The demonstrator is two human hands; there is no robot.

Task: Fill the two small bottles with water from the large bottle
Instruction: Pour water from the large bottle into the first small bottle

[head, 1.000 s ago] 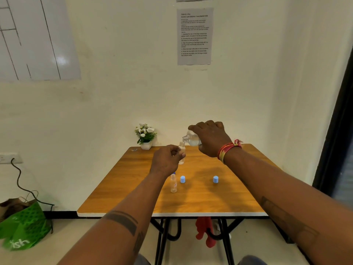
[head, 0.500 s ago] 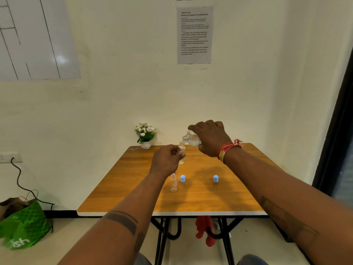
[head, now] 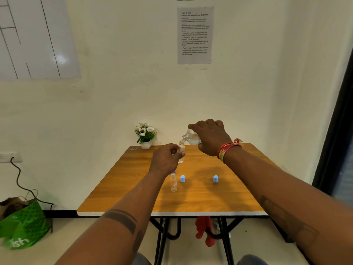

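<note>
The large bottle (head: 192, 137) is gripped in the right hand (head: 211, 138) and tilted, mouth over a small bottle (head: 181, 152) clasped upright in the left hand (head: 166, 159). A second small bottle (head: 173, 182), seemingly empty, stands nearer on the wooden table (head: 133, 188), two blue caps (head: 182, 178) to its right. A flowerpot (head: 146, 144) is set against the cream wall.
</note>
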